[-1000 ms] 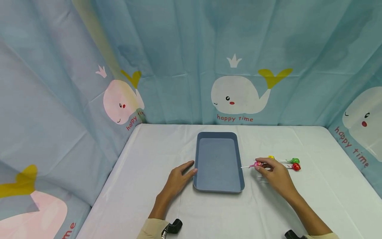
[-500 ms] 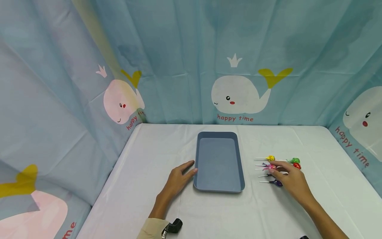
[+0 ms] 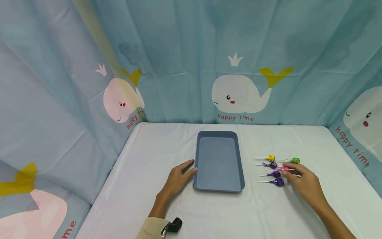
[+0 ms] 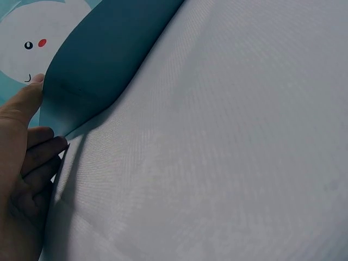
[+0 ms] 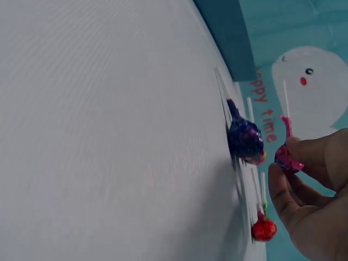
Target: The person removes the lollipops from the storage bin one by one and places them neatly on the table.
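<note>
My right hand (image 3: 307, 186) pinches a pink-wrapped lollipop (image 3: 284, 168) by its candy end between thumb and fingers. Its white stick points up in the right wrist view, clear of the tablecloth. Close by lie several purple lollipops (image 3: 279, 182), a yellow lollipop (image 3: 271, 158) and a green lollipop (image 3: 295, 160). A red lollipop (image 5: 265, 229) shows in the right wrist view; my fingers mostly cover it in the head view. My left hand (image 3: 177, 181) touches the left side of a blue-grey tray (image 3: 219, 162) with loose fingers. Nothing lies in the tray.
White cloth (image 3: 149, 152) covers the table. Behind and beside it hang blue curtains (image 3: 179, 66) printed with whales. The tray stands mid-table, with the lollipops spread to its right.
My right hand has moved right with the pink lollipop, away from the tray's right edge and over the other lollipops. The purple ones are now uncovered. My left hand and the tray have stayed put.
</note>
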`<control>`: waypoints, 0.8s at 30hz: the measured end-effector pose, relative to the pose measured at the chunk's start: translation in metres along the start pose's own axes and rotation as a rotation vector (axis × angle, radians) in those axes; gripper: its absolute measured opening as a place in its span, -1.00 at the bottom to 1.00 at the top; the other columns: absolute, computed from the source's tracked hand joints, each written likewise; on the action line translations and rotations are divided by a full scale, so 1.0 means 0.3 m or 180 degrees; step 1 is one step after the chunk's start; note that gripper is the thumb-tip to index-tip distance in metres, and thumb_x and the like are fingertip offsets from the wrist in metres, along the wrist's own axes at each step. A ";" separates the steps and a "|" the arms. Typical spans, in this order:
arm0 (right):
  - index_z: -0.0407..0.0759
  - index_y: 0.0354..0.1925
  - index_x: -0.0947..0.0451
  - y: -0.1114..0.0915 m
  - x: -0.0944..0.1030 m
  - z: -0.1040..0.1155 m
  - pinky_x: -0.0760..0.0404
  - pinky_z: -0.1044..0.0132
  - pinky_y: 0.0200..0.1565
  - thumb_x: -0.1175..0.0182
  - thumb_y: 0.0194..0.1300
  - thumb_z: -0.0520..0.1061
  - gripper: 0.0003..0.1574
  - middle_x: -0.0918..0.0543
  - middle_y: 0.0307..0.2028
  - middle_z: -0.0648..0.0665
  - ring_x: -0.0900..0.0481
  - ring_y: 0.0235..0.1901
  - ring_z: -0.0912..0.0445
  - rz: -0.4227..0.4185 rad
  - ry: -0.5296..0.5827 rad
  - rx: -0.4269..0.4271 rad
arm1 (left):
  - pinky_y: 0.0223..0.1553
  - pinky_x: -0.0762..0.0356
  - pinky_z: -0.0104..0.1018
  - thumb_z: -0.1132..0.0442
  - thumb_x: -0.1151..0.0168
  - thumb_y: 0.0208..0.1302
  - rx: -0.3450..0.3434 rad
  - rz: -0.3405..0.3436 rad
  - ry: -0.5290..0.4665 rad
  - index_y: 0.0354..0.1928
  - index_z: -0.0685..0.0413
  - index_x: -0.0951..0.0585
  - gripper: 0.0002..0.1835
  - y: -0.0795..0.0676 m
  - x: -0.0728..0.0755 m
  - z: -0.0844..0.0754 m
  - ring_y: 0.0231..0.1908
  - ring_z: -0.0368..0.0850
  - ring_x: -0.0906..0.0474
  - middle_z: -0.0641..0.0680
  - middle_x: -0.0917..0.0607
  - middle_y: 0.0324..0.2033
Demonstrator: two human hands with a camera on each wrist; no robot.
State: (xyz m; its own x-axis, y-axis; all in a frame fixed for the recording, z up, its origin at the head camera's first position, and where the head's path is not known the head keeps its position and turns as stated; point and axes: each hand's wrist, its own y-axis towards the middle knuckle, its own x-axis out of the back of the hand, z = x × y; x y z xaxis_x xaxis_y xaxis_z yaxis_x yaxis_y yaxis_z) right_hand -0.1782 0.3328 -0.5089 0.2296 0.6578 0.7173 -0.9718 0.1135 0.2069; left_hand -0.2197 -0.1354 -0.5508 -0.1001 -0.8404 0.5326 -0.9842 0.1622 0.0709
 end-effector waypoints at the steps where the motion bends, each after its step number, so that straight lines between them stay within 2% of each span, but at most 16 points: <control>1: -0.23 0.24 -0.68 0.000 0.006 -0.005 -0.45 0.59 -0.26 -0.42 0.44 -0.04 -0.50 -0.73 0.05 -0.36 -0.34 -0.22 0.72 0.0007 -0.0027 -0.0027 | 0.54 -0.31 0.15 -0.25 -0.32 0.44 0.0002 0.0002 -0.0001 0.47 -0.13 -0.57 -0.33 0.000 0.000 0.000 0.51 0.11 -0.38 -0.03 -0.58 0.43; 5: -0.27 0.27 -0.66 -0.001 0.026 -0.027 -0.44 0.48 -0.30 -0.40 0.47 0.00 -0.46 -0.73 0.04 -0.39 -0.33 -0.26 0.70 0.0042 -0.0129 -0.0140 | 0.54 -0.31 0.15 -0.24 -0.32 0.45 -0.0003 -0.0006 0.0003 0.46 -0.13 -0.58 -0.34 0.001 0.001 -0.002 0.51 0.12 -0.38 -0.03 -0.58 0.43; 11: -0.26 0.26 -0.66 -0.006 0.045 -0.059 -0.40 0.43 -0.35 -0.38 0.48 0.01 -0.47 -0.76 0.00 -0.39 -0.42 -0.33 0.60 0.0054 -0.0224 -0.0233 | 0.54 -0.30 0.16 -0.24 -0.32 0.44 0.0012 -0.0009 -0.0007 0.46 -0.13 -0.58 -0.34 0.001 0.000 -0.007 0.52 0.13 -0.38 -0.02 -0.58 0.43; 19: -0.34 0.26 -0.63 -0.012 0.070 -0.091 -0.36 0.43 -0.40 -0.36 0.50 0.03 -0.43 -0.77 -0.03 -0.47 -0.63 -0.39 0.33 0.0074 -0.0278 -0.0496 | 0.54 -0.30 0.17 -0.24 -0.33 0.44 0.0014 -0.0011 -0.0018 0.46 -0.13 -0.58 -0.34 0.000 0.001 -0.010 0.51 0.13 -0.38 -0.01 -0.59 0.42; 22: -0.35 0.28 -0.61 -0.012 0.081 -0.100 -0.40 0.33 -0.31 -0.35 0.51 0.03 -0.42 -0.76 -0.01 -0.49 -0.76 -0.27 0.03 0.0114 -0.0309 -0.0568 | 0.54 -0.30 0.17 -0.22 -0.34 0.44 0.0012 -0.0007 -0.0022 0.46 -0.12 -0.58 -0.34 0.001 0.001 -0.009 0.51 0.13 -0.38 -0.01 -0.59 0.42; 24: -0.37 0.28 -0.60 -0.011 0.089 -0.106 -0.48 0.16 -0.23 -0.34 0.52 0.00 -0.42 -0.73 0.02 -0.51 -0.74 -0.11 -0.20 0.0149 -0.0325 -0.0600 | 0.53 -0.30 0.17 -0.22 -0.34 0.44 0.0003 -0.0004 -0.0021 0.46 -0.10 -0.58 -0.34 0.002 0.000 -0.007 0.51 0.14 -0.38 0.00 -0.59 0.43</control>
State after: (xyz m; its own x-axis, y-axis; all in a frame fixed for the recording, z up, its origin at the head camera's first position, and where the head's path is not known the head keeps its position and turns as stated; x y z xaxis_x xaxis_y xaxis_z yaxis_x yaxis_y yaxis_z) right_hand -0.1704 0.3737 -0.5116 0.1791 0.5879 0.7888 -0.9723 0.2282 0.0507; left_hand -0.2199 -0.1343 -0.5490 -0.0999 -0.8440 0.5270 -0.9844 0.1608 0.0708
